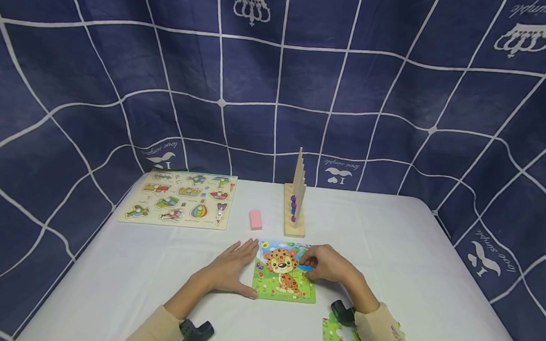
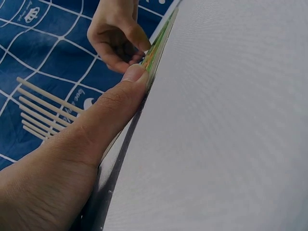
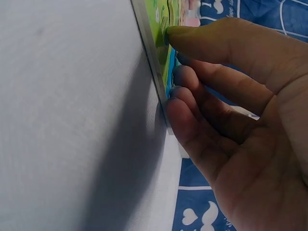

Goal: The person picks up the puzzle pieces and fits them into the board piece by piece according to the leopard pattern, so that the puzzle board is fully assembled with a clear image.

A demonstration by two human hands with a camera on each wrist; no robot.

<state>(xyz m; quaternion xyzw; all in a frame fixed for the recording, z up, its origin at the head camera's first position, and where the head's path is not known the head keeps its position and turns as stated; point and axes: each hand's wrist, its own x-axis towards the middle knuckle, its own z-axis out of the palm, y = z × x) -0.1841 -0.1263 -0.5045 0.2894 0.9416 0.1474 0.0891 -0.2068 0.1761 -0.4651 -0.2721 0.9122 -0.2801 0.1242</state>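
Observation:
A square jigsaw puzzle (image 1: 285, 284) with a spotted leopard cub lies on the white table. My left hand (image 1: 230, 270) steadies its left side, fingers straight and spread, thumb at the lower left corner. In the left wrist view the thumb (image 2: 113, 108) presses on the board's edge. Over the right side of the picture, my right hand (image 1: 330, 264) pinches a green puzzle piece (image 3: 166, 36) between thumb and curled fingers, low on the board. The fingertips hide part of that piece. Loose puzzle pieces (image 1: 332, 329) lie near the right wrist, partly covered by the sleeve.
Behind the puzzle are a pink block (image 1: 255, 220) and a wooden peg stand (image 1: 294, 230) with purple and blue beads. A vehicle picture board (image 1: 146, 214) lies at the back left. A blue checked curtain (image 1: 280, 75) surrounds the table (image 1: 114, 286).

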